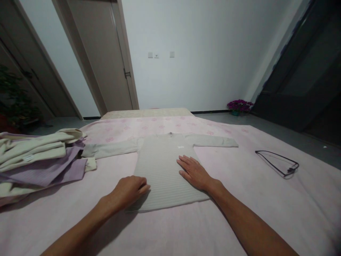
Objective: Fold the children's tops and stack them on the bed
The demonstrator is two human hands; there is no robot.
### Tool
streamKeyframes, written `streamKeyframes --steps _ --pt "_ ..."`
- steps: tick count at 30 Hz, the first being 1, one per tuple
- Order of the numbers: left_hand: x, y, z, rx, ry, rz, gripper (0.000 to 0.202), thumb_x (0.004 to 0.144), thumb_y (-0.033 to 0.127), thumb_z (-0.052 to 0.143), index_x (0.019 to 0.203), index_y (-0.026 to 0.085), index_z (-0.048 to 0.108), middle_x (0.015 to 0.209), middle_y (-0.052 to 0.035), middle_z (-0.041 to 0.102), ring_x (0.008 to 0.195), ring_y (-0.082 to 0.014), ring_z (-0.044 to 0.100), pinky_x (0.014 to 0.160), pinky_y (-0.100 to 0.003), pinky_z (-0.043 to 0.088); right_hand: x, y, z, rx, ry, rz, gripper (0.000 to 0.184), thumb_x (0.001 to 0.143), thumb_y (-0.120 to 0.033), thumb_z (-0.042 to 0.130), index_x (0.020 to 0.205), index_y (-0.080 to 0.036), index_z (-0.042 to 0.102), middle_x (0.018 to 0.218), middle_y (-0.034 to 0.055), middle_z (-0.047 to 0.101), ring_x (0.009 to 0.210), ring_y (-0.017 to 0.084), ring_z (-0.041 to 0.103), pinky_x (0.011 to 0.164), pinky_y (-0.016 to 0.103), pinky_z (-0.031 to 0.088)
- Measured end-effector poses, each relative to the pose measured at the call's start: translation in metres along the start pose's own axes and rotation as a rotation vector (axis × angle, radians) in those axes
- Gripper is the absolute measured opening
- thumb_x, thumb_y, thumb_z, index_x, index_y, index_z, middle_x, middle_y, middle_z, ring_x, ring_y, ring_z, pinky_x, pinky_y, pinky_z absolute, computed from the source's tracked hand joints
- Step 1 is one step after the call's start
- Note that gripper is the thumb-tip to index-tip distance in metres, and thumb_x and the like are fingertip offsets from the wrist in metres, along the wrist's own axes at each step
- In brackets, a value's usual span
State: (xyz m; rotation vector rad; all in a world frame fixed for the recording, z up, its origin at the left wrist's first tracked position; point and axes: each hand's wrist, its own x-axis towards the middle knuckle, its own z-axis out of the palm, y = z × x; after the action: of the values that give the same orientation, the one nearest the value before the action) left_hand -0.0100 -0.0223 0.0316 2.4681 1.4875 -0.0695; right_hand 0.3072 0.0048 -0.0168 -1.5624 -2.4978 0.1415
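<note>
A pale grey ribbed long-sleeved shirt (pixel 162 177) lies spread flat, collar away from me and both sleeves stretched out sideways. At its lower left side, my left hand (pixel 131 190) is closed, with curled fingers on the fabric edge; the fingertips are partly hidden. My right hand (pixel 193 171) rests palm down on the right half of the shirt, its fingers extended and slightly apart. A small white mark shows on the chest, just beyond the right fingertips.
A pile of folded cream and lilac clothes (pixel 53 160) lies at the left, touching or close to the left cuff. A black wire frame (pixel 277 163), perhaps a hanger, is at the right. Everything lies on a pink patterned sheet (pixel 239 199). Purple flowers (pixel 239 105) stand by the wall.
</note>
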Motion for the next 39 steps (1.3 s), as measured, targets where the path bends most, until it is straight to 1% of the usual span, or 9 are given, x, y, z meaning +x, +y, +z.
streamKeyframes --steps 5,9,12,15,17,22,27,34,39 --pt "0.047 -0.003 0.003 -0.021 0.24 0.035 0.032 0.097 0.038 0.044 0.116 0.02 0.064 0.114 -0.0115 0.068 0.099 -0.0238 0.065 0.085 -0.033 0.047 0.0 -0.001 -0.001 -0.004 -0.004 0.004 0.056 0.101 -0.045 0.038 0.151 -0.02 0.042 0.159 0.0093 0.035 0.148 0.025 0.027 0.122 0.047 0.02" --pt "0.086 -0.013 0.025 0.121 0.365 -0.006 0.045 0.099 0.041 0.044 0.136 0.019 0.054 0.142 -0.0175 0.053 0.13 -0.0305 0.05 0.107 -0.045 0.038 -0.002 -0.003 -0.003 -0.002 0.005 0.011 0.055 0.1 -0.044 0.038 0.151 -0.021 0.043 0.159 0.0091 0.035 0.148 0.025 0.028 0.121 0.047 0.021" --pt "0.102 -0.021 0.044 0.179 0.398 -0.09 0.052 0.1 0.045 0.041 0.145 0.02 0.046 0.152 -0.0176 0.044 0.141 -0.0335 0.039 0.113 -0.052 0.03 0.0 -0.001 -0.01 0.0 0.002 -0.006 0.055 0.1 -0.045 0.04 0.149 -0.022 0.045 0.156 0.0084 0.04 0.145 0.025 0.034 0.119 0.044 0.026" --pt "0.107 -0.026 0.055 0.194 0.4 -0.09 0.054 0.1 0.046 0.039 0.148 0.022 0.044 0.155 -0.0169 0.04 0.144 -0.0346 0.035 0.115 -0.054 0.027 0.015 0.009 -0.018 0.021 0.014 0.004 0.05 0.1 -0.041 0.038 0.145 -0.024 0.049 0.149 0.0074 0.051 0.135 0.023 0.048 0.113 0.04 0.035" --pt "0.107 -0.027 0.057 0.196 0.408 -0.086 0.054 0.1 0.046 0.038 0.149 0.022 0.043 0.156 -0.0168 0.039 0.144 -0.035 0.035 0.115 -0.055 0.026 0.035 0.021 -0.021 -0.001 0.045 0.059 0.05 0.101 -0.039 0.035 0.145 -0.021 0.049 0.149 0.0094 0.051 0.134 0.024 0.048 0.113 0.039 0.035" --pt "0.107 -0.025 0.055 0.191 0.402 -0.102 0.055 0.1 0.046 0.039 0.149 0.022 0.044 0.156 -0.0166 0.039 0.144 -0.0354 0.035 0.115 -0.054 0.026 0.103 0.047 -0.018 -0.08 0.018 0.197 0.059 0.103 -0.043 0.029 0.154 -0.014 0.034 0.161 0.0135 0.029 0.149 0.026 0.025 0.12 0.044 0.02" --pt "0.107 -0.024 0.054 0.169 0.379 -0.111 0.056 0.1 0.046 0.038 0.15 0.021 0.043 0.157 -0.0169 0.037 0.146 -0.0353 0.031 0.117 -0.054 0.023 0.156 0.064 -0.001 -0.078 -0.03 0.247 0.06 0.104 -0.048 0.024 0.156 -0.019 0.029 0.163 0.012 0.024 0.15 0.025 0.021 0.119 0.05 0.018" --pt "0.104 -0.023 0.045 0.105 0.369 -0.112 0.056 0.099 0.047 0.041 0.149 0.022 0.044 0.157 -0.0163 0.037 0.146 -0.0347 0.033 0.117 -0.055 0.025 0.183 0.092 0.011 -0.089 -0.078 0.406 0.063 0.103 -0.052 0.022 0.157 -0.02 0.026 0.165 0.0114 0.019 0.152 0.027 0.014 0.119 0.053 0.012" --pt "0.106 -0.039 0.043 -0.031 0.465 -0.078 0.044 0.097 0.037 0.048 0.137 0.022 0.058 0.148 -0.0118 0.051 0.137 -0.0277 0.046 0.116 -0.045 0.031 0.186 0.069 0.008 -0.116 -0.068 0.494 0.061 0.101 -0.04 0.028 0.154 -0.01 0.031 0.163 0.0175 0.021 0.151 0.033 0.012 0.118 0.057 0.007"
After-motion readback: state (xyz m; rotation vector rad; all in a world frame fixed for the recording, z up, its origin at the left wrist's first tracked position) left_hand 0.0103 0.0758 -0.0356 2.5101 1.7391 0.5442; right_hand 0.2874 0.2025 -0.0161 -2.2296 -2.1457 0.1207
